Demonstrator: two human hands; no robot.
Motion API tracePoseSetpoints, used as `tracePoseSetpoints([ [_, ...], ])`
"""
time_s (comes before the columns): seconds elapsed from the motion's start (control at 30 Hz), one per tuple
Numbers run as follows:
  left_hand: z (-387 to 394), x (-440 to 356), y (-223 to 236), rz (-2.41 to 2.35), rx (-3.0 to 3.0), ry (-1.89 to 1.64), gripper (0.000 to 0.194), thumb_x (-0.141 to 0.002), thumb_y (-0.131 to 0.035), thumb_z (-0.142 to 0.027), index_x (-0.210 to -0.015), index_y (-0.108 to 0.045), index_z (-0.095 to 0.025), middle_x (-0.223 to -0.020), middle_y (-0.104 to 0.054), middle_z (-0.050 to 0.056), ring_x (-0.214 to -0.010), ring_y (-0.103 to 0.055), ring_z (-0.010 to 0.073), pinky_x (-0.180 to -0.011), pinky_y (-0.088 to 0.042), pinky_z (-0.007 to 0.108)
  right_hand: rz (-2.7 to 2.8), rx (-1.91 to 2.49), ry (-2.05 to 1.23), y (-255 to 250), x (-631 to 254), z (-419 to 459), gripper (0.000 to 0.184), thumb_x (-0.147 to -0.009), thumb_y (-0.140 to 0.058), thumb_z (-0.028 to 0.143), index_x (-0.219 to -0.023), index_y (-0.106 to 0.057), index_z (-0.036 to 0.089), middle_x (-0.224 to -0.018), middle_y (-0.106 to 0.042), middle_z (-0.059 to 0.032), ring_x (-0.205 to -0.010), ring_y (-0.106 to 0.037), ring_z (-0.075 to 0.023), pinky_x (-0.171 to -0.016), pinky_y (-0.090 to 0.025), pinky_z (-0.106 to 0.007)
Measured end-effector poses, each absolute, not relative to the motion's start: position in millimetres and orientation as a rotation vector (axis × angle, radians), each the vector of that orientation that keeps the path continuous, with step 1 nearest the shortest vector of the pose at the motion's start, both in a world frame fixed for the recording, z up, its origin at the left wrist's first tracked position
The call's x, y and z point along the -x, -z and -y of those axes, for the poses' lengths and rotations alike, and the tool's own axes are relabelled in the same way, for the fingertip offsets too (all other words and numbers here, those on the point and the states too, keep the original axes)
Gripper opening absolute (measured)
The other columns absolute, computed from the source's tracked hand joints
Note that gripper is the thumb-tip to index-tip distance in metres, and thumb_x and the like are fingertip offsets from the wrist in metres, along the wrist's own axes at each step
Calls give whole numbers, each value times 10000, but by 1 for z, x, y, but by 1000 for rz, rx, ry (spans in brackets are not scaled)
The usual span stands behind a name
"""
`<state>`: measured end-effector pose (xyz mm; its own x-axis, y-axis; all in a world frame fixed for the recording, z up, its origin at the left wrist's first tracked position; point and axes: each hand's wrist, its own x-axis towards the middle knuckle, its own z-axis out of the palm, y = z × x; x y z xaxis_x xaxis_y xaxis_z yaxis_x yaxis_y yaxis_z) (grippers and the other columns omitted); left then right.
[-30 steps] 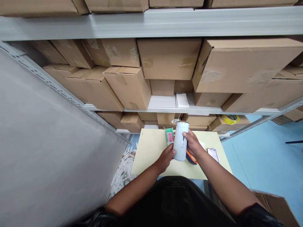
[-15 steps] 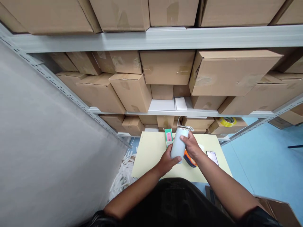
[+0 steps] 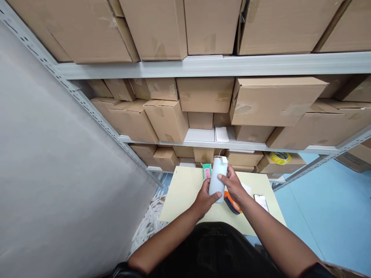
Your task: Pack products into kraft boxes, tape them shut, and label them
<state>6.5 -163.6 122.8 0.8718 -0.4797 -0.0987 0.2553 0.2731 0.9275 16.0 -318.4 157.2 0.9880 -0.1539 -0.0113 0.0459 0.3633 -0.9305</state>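
Note:
A pale blue cylinder [image 3: 218, 179], like a tumbler or power bank with a white strap or cord at its top, is held above the table between both hands. My left hand [image 3: 205, 199] wraps its lower left side, thumb across the bottom front. From the right, my right hand [image 3: 232, 181] grips its upper part with the thumb on the front. Behind the cylinder lies a green box [image 3: 206, 170] with something pink in it. An orange and dark blue object [image 3: 232, 204], possibly a tape dispenser, rests on the table below my right hand.
The pale yellow table [image 3: 179, 193] also bears a phone [image 3: 261, 202] at the right. Metal shelving [image 3: 208, 66] with cardboard boxes [image 3: 205, 94] rises behind it. Yellow tape [image 3: 279, 157] sits on a box. A grey wall [image 3: 72, 173] and white strips [image 3: 147, 224] are to the left.
The cylinder has turned in my hands, so its white strap now shows on the front of the top rather than out to the right. The camera view has shifted slightly upward.

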Motion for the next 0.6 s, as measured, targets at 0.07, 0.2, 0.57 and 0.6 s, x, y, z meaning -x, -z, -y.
tracePoseSetpoints([
  [0.07,167,-6,-125,199,-1185,484,724,-725,-882,-522,-1287,-572,-188,-1182,-684,102,-1031,-646,250,-834,-511,328,-80,1197,108,-157,-15,321,597,-694,-879,481,-1167,-589,263,-1032,-728,-38,-900,-662,-233,-728,-542,-315],
  [0.2,174,0,-127,202,-1039,610,706,-778,-788,-630,-1249,-620,-132,-1112,-711,148,-1011,-690,298,-829,-518,369,-27,1137,-147,-154,-10,335,511,-812,-705,580,-1201,-610,262,-969,-736,-51,-745,-664,-243,-579,-512,-330],
  [0.57,185,-6,-124,136,-1158,390,766,-694,-914,-493,-1310,-560,-205,-1244,-661,110,-1132,-625,274,-926,-504,371,-48,1218,35,-148,-28,338,576,-702,-874,507,-1133,-580,262,-1000,-712,-27,-900,-653,-234,-730,-529,-324],
  [0.6,182,-7,-124,136,-1133,424,740,-717,-893,-506,-1308,-568,-200,-1228,-668,115,-1119,-636,280,-913,-510,378,-40,1199,-21,-147,-29,338,528,-748,-821,549,-1123,-592,257,-986,-718,-37,-883,-661,-245,-695,-527,-328],
])
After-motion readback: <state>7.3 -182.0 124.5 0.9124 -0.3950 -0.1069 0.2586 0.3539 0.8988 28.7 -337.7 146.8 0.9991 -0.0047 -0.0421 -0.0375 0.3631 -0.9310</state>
